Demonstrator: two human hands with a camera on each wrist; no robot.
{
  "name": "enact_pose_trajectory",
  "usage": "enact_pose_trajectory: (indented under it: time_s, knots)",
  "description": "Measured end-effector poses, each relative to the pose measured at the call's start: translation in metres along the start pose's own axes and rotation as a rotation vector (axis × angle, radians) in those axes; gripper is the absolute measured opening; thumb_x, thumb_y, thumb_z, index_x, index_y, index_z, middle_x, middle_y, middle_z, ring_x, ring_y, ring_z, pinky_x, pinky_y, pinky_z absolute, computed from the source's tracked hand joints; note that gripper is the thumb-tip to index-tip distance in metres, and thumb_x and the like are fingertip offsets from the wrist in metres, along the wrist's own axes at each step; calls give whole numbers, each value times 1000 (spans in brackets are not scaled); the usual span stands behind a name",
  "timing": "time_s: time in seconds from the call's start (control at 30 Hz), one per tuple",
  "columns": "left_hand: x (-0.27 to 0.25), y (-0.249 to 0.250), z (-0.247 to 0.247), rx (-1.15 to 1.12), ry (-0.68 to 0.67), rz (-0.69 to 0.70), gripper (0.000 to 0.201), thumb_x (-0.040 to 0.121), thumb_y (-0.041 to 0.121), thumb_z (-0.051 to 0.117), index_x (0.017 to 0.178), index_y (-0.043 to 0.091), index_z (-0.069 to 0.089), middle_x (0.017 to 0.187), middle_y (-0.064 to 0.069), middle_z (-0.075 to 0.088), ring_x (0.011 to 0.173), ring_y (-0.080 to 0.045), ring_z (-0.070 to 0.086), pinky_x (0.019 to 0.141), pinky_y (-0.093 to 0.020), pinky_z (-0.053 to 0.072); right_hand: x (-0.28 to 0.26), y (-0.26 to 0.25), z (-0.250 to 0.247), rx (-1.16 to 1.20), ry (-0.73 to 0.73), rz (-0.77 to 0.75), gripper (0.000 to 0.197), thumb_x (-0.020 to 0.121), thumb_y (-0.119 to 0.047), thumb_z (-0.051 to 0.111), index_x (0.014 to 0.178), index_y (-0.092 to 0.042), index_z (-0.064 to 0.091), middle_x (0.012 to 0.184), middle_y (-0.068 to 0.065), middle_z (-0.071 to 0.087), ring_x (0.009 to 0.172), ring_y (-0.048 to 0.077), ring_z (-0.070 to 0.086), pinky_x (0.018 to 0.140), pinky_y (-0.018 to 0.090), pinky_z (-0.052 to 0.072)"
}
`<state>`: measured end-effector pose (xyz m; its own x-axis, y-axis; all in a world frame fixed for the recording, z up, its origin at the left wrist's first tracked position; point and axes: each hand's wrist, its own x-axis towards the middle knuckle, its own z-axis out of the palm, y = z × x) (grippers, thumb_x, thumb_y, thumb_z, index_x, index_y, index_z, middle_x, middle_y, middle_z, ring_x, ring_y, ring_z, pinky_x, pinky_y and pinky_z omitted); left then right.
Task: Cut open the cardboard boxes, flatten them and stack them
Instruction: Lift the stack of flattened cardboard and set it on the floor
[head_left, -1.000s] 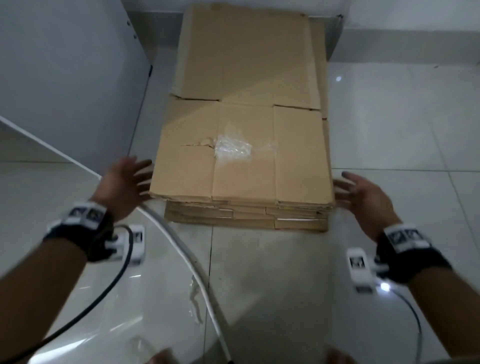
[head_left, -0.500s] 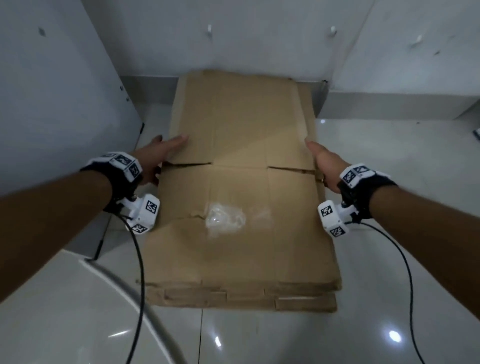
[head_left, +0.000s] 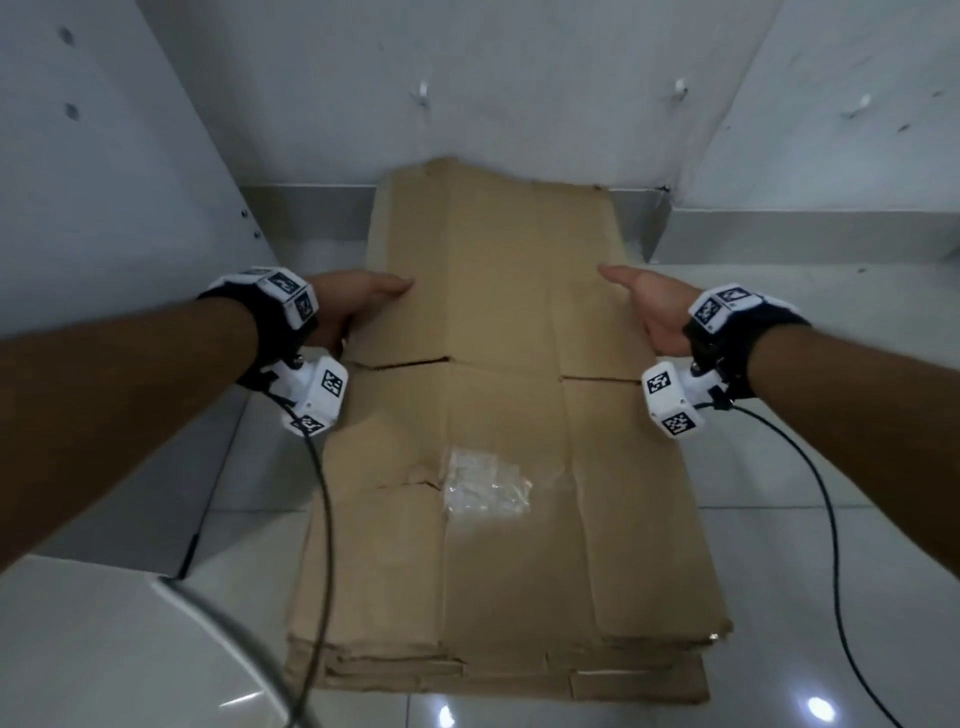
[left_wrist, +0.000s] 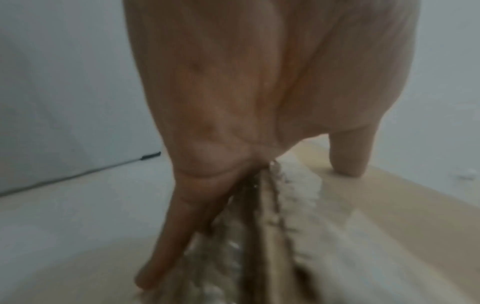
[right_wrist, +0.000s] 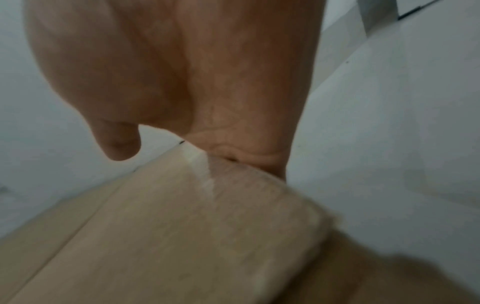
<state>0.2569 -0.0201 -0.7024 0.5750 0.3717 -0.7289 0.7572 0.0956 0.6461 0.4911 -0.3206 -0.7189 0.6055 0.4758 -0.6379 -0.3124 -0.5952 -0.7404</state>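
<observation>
Boxes (head_left: 498, 415): flattened cardboard, several sheets stacked on the tiled floor (head_left: 810, 467), far end pushed up against the wall (head_left: 519, 78) in a recess. Top sheet shows flap slits on both sides and a patch of crumpled clear tape (head_left: 485, 480) near its middle. Lower sheets stick out slightly at the near edge, so the pile is not quite square.

Placement, as judged: backed into the recess to keep the pile out of the way and give it a stop to square against.

Left hand (head_left: 358, 301): on the left edge of the stack, past the slit. Thumb (left_wrist: 348, 156) lies on the top sheet; fingers (left_wrist: 166, 236) run straight down along the ragged side of the layers. Spread, nothing clamped.

Right hand (head_left: 649, 306): mirrored on the right edge, palm against the side, thumb (right_wrist: 119, 142) just above the top face. Its fingers are hidden; it looks flat, not gripping.

Hold, as judged: both palms press inward from opposite sides, likely to line up the sheets. The stacking step appears close to done.

Also present: wrist cameras with cables; a white curved object (head_left: 104, 649) at near left.
</observation>
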Motion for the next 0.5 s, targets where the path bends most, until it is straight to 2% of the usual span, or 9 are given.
enact_pose_trajectory:
  time_s: [0.07,0.13,0.23,0.27,0.3,0.33,0.4,0.47,0.5]
  knots:
    - [1,-1,1,17,-3,2,67,91,61,62,139,14,59,135,-13,64,118,-34,62,111,-60,40,-3,-2,3,3,-10,11,76,83,-69,61,141,-21,55,134,10,65,120,29,63,109,47,42]
    - [-10,-5,-9,-43,24,37,82,87,64,65,151,15,47,145,-19,55,122,-43,58,109,-67,38,-16,2,-5,-14,15,21,72,87,-70,56,137,-18,57,125,13,68,111,33,65,98,47,49]
    - [-43,-20,-26,-224,114,65,133,58,78,81,163,29,15,162,-19,31,137,-53,42,97,-73,42,-44,22,-14,-46,83,67,76,86,-69,60,144,-24,41,129,20,58,112,45,60,89,52,50]
    - [-56,-33,-25,-235,125,34,145,42,78,87,161,29,19,156,-18,38,134,-51,46,93,-71,46,-60,33,-14,-62,82,91,81,83,-70,63,145,-26,39,130,20,56,113,47,60,87,52,50]
    - [-74,-49,-18,-201,107,-17,145,32,77,90,154,29,30,144,-15,48,125,-47,53,90,-67,47,-75,47,-13,-64,55,113,81,81,-71,65,142,-23,44,126,19,59,108,45,62,84,50,50]
    - [-91,-67,-6,-140,72,-84,135,30,76,91,145,27,39,134,-15,54,120,-47,56,92,-66,46,-91,61,-7,-60,-1,141,76,82,-71,64,135,-18,53,116,17,63,98,40,64,80,46,51]
    - [-116,-108,26,-41,-59,-169,108,52,74,87,138,18,56,134,-17,62,128,-49,54,104,-68,38,-118,91,14,-14,-70,180,58,90,-66,57,117,-16,68,100,9,69,86,28,65,78,38,51]
    - [-134,-135,61,-97,-119,-116,62,82,57,78,128,16,71,128,-13,70,123,-37,64,109,-57,44,-130,109,35,79,-44,127,51,95,-58,55,124,-18,68,114,1,72,105,22,67,91,37,50]
    - [-139,-140,72,-166,-114,-79,49,88,46,73,126,14,72,126,-13,72,118,-32,68,106,-50,49,-132,112,41,125,-26,108,53,94,-58,57,129,-19,66,122,1,71,116,23,65,101,39,48]
